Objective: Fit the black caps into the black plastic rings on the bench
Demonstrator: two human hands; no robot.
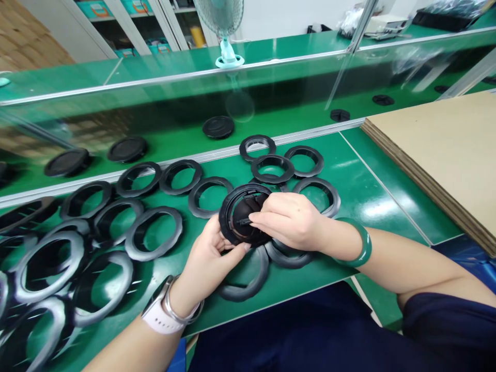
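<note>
My left hand (pixel 214 253) grips a black round plastic housing (pixel 229 212) by its rim, thumb at the near edge and fingers beneath. The housing is tilted toward me, with a dark inner part (pixel 242 209) inside its ring. My right hand (pixel 292 219) reaches over it from the right, thumb and fingers pinched at a small black piece (pixel 244 222) near the middle. My fingers partly cover that piece, so its exact shape is unclear. Beneath and beside my hands lie loose black rings (pixel 248 284) on the green table (pixel 209 310).
Several more black rings (pixel 154 233) crowd the left side, some overlapping. Behind a low metal rail, black round parts (pixel 218 127) sit spaced along a green belt (pixel 174 139). Stacked cardboard sheets (pixel 437 139) lie at right. A small fan (pixel 228 54) stands on the upper shelf.
</note>
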